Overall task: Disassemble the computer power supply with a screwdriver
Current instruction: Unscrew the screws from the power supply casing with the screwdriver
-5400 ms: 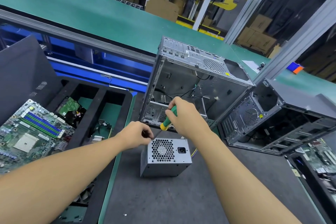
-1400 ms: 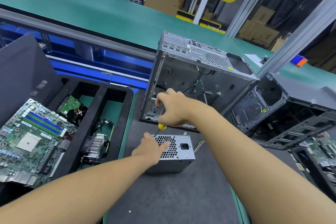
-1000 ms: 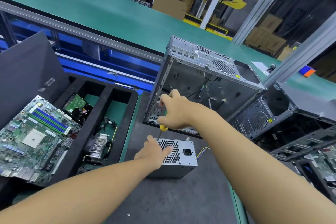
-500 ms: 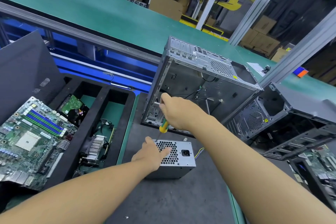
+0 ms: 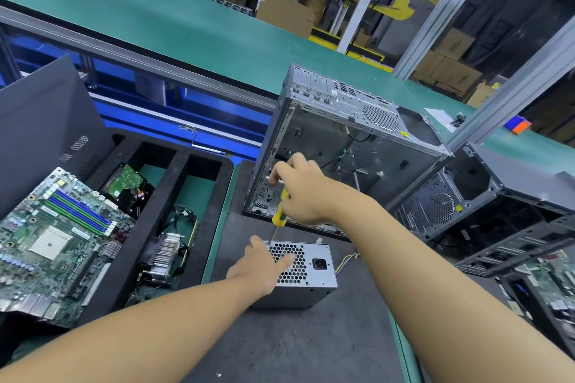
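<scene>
The small grey sheet-metal power supply box (image 5: 317,283) stood on the dark grey bench mat (image 5: 311,348), just in front of the open silver steel computer case (image 5: 367,146), with its honeycomb-perforated face turned up. The left hand (image 5: 259,269) lay on that face, fingers straight across the vent holes and thumb near the far-left corner, pressing the box down rather than gripping it. The right hand (image 5: 300,193) was curled tight round the green-and-yellow plastic-handled screwdriver (image 5: 279,214), whose thin steel shaft slanted down to that same far-left corner. Whether the tip sat in a screw head was too small to tell.

The step in hand looked like undoing a corner screw of the cover. It seemed an early one, since the casing appeared whole. The next move would call for firm pressure along the shaft and a turn from the wrist, while the flat hand stopped the box twisting. As the shaft leaned, bringing it more upright might save the tip from slipping out.

The box looked like thin folded sheet with crisp edges and a dull finish, with a black socket set beside the vent and coloured wires trailing from its right side. The mat seemed matt and faintly grained, likely to grip. To the left, a black foam divided tray (image 5: 146,221) held a finned aluminium heatsink (image 5: 166,250), with a green motherboard (image 5: 53,236) beside it
</scene>
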